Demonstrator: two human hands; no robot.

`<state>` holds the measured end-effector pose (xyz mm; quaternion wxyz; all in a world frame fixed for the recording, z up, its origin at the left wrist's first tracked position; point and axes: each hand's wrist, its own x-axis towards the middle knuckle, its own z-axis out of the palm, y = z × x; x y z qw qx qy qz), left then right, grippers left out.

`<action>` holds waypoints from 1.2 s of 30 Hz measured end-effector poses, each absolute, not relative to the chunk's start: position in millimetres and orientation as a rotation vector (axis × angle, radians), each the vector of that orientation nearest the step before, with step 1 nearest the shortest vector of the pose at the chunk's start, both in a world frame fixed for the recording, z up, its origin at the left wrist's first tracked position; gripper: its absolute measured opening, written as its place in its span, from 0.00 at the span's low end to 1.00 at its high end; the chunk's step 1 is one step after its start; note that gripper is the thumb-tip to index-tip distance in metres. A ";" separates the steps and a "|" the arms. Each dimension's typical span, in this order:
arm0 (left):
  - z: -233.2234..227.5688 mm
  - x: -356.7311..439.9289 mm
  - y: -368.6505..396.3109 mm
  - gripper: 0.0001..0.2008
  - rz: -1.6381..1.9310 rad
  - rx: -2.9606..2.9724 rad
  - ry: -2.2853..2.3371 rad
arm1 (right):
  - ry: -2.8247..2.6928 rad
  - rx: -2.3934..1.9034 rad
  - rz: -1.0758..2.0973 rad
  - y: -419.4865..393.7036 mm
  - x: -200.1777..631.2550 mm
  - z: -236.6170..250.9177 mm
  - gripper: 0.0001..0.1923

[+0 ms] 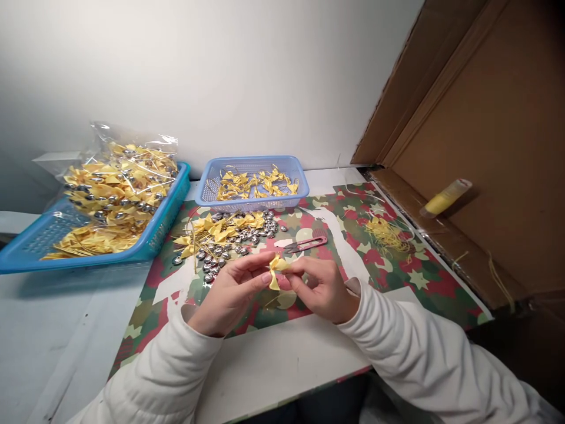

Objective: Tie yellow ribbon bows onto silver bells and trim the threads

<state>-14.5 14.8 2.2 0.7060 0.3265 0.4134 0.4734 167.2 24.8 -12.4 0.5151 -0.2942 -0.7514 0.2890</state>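
Observation:
Between my two hands is a small yellow ribbon bow (275, 272), held above the patterned table cover. My left hand (236, 288) pinches its left side with thumb and fingers. From the other side, my right hand (321, 288) has thumb and forefinger closed on the bow's right loop. Just beyond my hands lie a pair of thread snips (305, 244), a spread of shiny silver bells (216, 257) and a heap of yellow bows with gold cords (220, 228). Whether a bell is on the held bow I cannot tell.
A light blue basket (251, 206) of bows stands at the back. On the left, a larger blue basket (170, 215) holds bows and a full clear bag (128, 176). Yellow thread scraps (387, 234) lie right, near a cardboard wall (477, 118) and a yellow-filled tube (445, 198).

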 end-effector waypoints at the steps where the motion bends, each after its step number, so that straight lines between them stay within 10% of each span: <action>1: 2.2 -14.5 14.7 0.16 1.061 0.745 0.912 | -1.802 -0.708 0.688 24.6 167.6 -11.5 0.08; 8: 0.3 -13.5 11.9 0.27 1.206 1.025 0.971 | -1.772 -0.788 0.701 24.3 169.3 -7.6 0.07; 18: 2.9 -11.0 11.4 0.06 1.251 1.060 0.969 | -1.815 -0.791 0.716 25.8 169.0 -9.4 0.08; 36: 4.5 -11.8 11.6 0.15 1.047 0.624 0.884 | -1.856 -0.713 0.650 25.5 168.6 -12.4 0.09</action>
